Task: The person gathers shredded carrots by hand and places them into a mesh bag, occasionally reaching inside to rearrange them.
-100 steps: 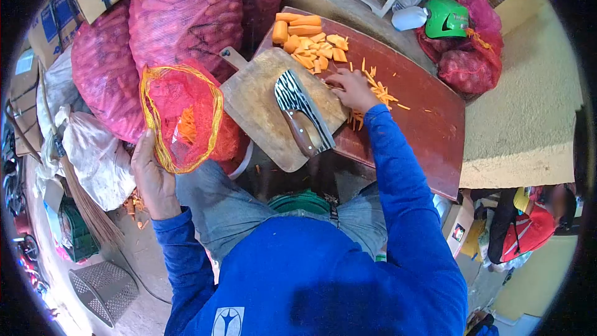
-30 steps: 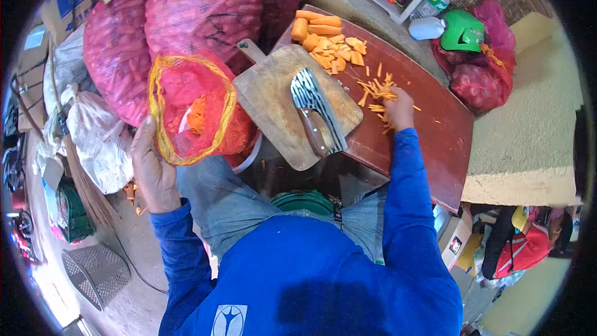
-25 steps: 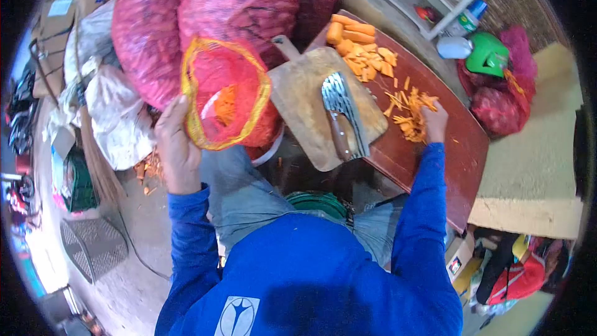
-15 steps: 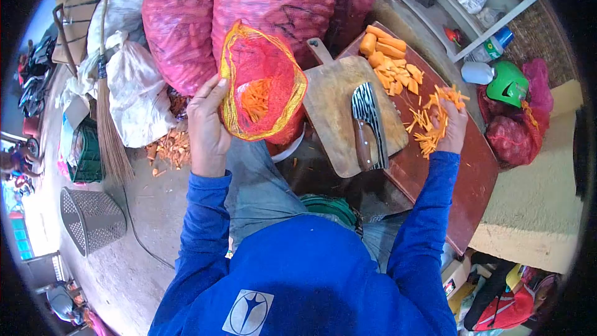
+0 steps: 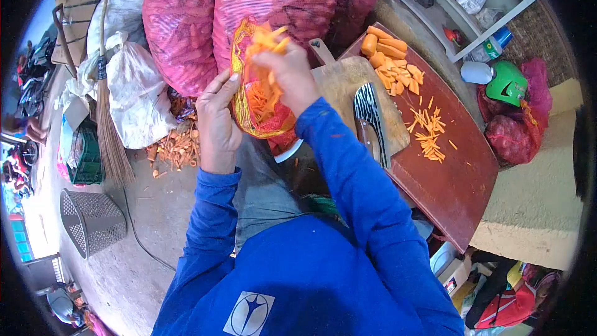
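My left hand (image 5: 219, 115) grips the yellow rim of a red mesh bag (image 5: 239, 112), its thumb over the edge. Over the bag's mouth, my right hand (image 5: 289, 74) is closed around a bunch of carrot strips (image 5: 269, 40). More orange strips show inside the bag, below the hand. To the right, a knife (image 5: 371, 124) with a striped blade and wooden handle lies on a wooden cutting board (image 5: 339, 78). A small pile of carrot strips (image 5: 429, 134) is spread on the red-brown table (image 5: 457, 190), with carrot chunks (image 5: 395, 74) and whole peeled carrots (image 5: 388, 43) behind it.
Large pink mesh sacks of carrots (image 5: 280, 6) stand ahead. On the left are a broom (image 5: 112, 137), a grey basket (image 5: 93, 224), white sacks (image 5: 137, 87) and peelings (image 5: 177, 146) on the floor. A green helmet (image 5: 507, 82) sits at right by a shelf (image 5: 497, 25).
My right hand has carried the carrot strips from the table leftward to the bag's mouth. A smaller pile stays on the table. The bag's opening has narrowed, and my left hand has shifted slightly right.
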### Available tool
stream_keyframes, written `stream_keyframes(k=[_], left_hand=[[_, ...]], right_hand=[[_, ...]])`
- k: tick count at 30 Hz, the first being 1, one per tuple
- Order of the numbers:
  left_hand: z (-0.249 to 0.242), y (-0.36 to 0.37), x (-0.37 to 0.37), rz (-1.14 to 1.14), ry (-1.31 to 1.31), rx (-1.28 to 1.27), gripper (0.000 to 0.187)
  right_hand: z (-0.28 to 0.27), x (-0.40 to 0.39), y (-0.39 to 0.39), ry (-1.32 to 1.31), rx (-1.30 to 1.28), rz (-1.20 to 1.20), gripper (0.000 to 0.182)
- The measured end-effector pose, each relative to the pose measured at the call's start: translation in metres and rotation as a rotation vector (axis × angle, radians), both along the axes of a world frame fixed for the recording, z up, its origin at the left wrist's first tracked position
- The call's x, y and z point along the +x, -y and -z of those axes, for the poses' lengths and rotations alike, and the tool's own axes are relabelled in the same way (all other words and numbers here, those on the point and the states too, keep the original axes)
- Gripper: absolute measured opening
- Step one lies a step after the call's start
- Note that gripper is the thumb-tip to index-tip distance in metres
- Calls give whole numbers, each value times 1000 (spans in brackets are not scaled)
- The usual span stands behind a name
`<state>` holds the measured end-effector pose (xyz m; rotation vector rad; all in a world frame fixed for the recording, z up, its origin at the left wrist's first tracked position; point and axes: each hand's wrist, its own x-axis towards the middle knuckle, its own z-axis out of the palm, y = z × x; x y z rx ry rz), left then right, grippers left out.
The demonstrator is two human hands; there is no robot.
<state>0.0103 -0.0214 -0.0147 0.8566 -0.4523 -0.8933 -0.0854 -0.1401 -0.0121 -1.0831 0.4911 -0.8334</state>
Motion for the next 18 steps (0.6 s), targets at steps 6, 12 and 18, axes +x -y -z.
stream_keyframes(k=[6,12,18], left_hand=[[6,-3,6,-69,-48,10,25],[7,2,4,-70,-59,9,26],[6,-1,13,-7,-37,-10,28]], right_hand=[[44,-4,1,-570,-849,82,47],[32,-19,3,-732,-1086,133,41],[4,-28,-5,-1056,-1020,-77,31]])
